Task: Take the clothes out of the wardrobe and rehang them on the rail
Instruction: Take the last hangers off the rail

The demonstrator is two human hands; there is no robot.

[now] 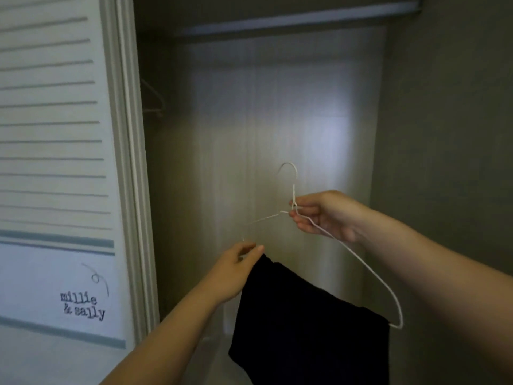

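Observation:
A white wire hanger [358, 259] is held out in front of the open wardrobe, tilted, with its hook pointing up. A black garment [305, 323] is folded over its bottom bar and hangs down. My right hand [322, 215] pinches the hanger at its neck, just under the hook. My left hand [236, 270] grips the hanger's left corner where the garment's top edge starts. The wardrobe rail [291, 22] runs across the top, well above the hanger, and the stretch in view is bare.
A white louvred door [55, 134] with printed lettering stands at the left, its frame edge [130, 162] beside my left arm. An empty dark hanger [152, 98] hangs dimly at the wardrobe's left. The grey side wall [444, 134] closes the right.

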